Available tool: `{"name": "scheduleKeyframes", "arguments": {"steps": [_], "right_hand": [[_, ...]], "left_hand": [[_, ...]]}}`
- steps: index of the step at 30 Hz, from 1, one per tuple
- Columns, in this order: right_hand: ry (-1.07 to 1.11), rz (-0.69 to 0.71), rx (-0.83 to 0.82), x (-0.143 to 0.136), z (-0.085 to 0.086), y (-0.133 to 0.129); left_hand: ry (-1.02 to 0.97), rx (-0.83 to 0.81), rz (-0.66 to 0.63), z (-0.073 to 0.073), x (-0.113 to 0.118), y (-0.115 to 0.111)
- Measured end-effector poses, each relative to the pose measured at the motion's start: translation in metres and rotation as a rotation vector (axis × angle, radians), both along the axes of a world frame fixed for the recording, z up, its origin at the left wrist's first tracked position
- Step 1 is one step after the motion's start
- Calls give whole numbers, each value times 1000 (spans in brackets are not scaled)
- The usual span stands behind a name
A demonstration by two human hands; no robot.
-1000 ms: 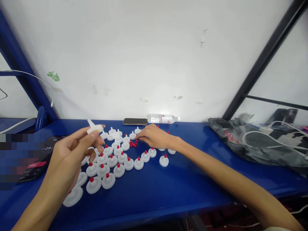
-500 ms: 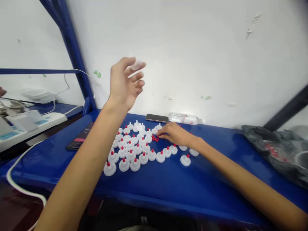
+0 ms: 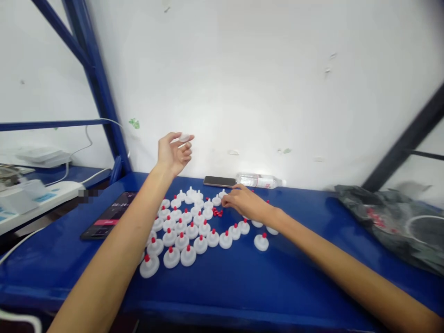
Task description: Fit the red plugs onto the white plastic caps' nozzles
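Raised above the table, my left hand (image 3: 171, 156) pinches a white nozzle cap (image 3: 184, 138) between thumb and index finger, the other fingers curled. My right hand (image 3: 244, 201) reaches down at a small pile of red tips (image 3: 217, 212), its fingertips pressed together. Whatever those fingertips hold is hidden. Many white nozzle caps with red tips (image 3: 188, 255) stand upright in a cluster, some partly behind my left forearm. Toward the back, several white nozzle caps without red tips (image 3: 190, 193) are grouped together. One tipped white nozzle cap (image 3: 261, 242) stands apart below my right wrist.
A dark phone (image 3: 219, 181) and a clear plastic bottle (image 3: 260, 180) lie along the wall. At left are a phone showing a timer (image 3: 104, 222) and a white power strip (image 3: 52, 196). A dark plastic bag (image 3: 350, 199) with red pieces lies right on the blue table (image 3: 277, 286).
The camera view has shifted, and my left hand appears lower, still pinching the white nozzle cap. My right hand stays by the red tips.
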State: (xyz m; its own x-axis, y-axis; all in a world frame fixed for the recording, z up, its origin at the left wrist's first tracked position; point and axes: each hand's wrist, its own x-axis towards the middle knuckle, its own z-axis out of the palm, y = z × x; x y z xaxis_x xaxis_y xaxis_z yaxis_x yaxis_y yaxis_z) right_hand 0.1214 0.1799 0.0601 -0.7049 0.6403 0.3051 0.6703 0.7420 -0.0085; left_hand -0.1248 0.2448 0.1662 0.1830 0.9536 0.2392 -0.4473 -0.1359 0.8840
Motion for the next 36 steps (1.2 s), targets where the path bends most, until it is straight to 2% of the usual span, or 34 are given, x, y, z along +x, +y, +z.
{"name": "scheduleKeyframes", "arguments": {"steps": [5, 9, 13, 16, 18, 21, 23, 26, 32, 36], "right_hand": [[49, -53, 74, 8, 16, -3], [140, -123, 137, 29, 27, -20], [317, -180, 168, 54, 28, -37], [472, -224, 168, 68, 23, -39], [555, -250, 164, 71, 20, -37], [634, -261, 142, 67, 16, -37], [657, -246, 117, 61, 14, -40], [673, -219, 89, 49, 13, -48], [735, -150, 62, 34, 16, -60], [674, -109, 110, 32, 14, -60]], "left_hand": [[122, 62, 40, 9, 4, -7], [367, 110, 74, 10, 23, -19], [655, 316, 139, 1, 46, -46], [890, 497, 268, -10, 57, -64], [1009, 575, 310, -17, 61, -71], [1187, 680, 336, -25, 61, -77], [1326, 813, 373, -30, 58, -78], [1422, 973, 397, -38, 54, -79], [1564, 1033, 331, -49, 55, -75], [1616, 1029, 305, -50, 59, -75]]}}
